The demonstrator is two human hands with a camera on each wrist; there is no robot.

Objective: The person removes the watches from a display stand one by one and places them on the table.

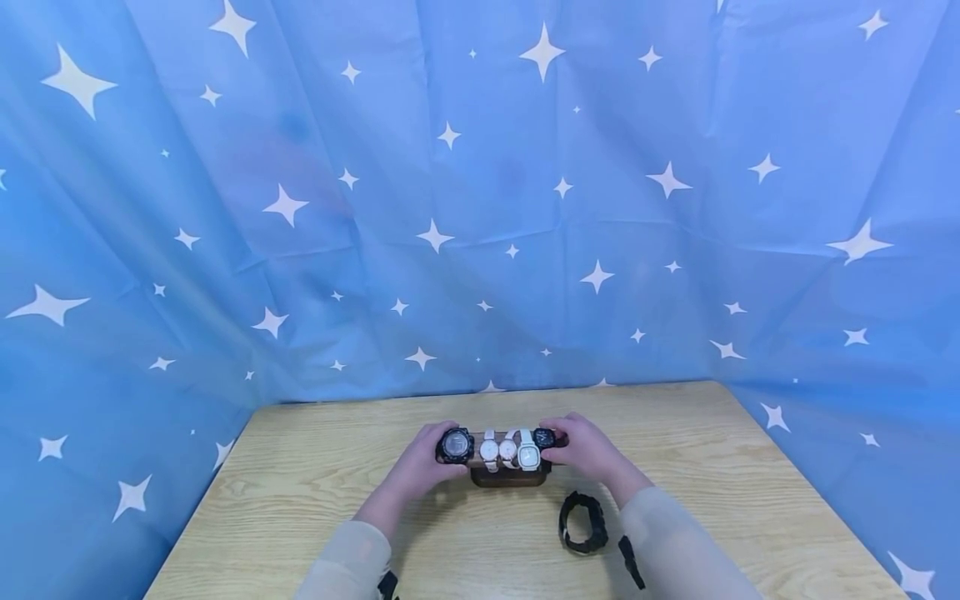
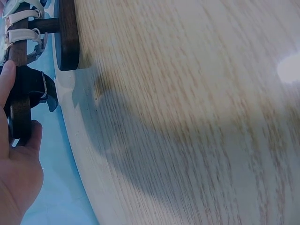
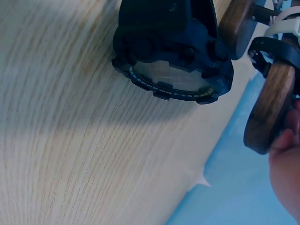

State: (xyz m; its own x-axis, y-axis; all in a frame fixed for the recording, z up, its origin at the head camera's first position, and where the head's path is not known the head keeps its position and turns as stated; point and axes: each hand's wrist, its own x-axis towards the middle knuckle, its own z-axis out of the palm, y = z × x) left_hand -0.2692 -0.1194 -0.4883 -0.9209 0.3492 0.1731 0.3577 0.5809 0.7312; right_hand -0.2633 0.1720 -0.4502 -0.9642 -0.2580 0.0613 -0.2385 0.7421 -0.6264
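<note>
Head cam: left hand (image 1: pixel 420 462) and right hand (image 1: pixel 591 450) are clamped on opposite ends of the watch stand (image 1: pixel 510 478), five watches (image 1: pixel 528 457) strapped along it. Loose black watch (image 1: pixel 598 525)'s sitting in front of it, a bit right.

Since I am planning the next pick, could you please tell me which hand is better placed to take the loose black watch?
Probably the right hand: both hands hold the stand, but the black watch lies on its side, near that sleeve, while the left hand is at the opposite end.
</note>
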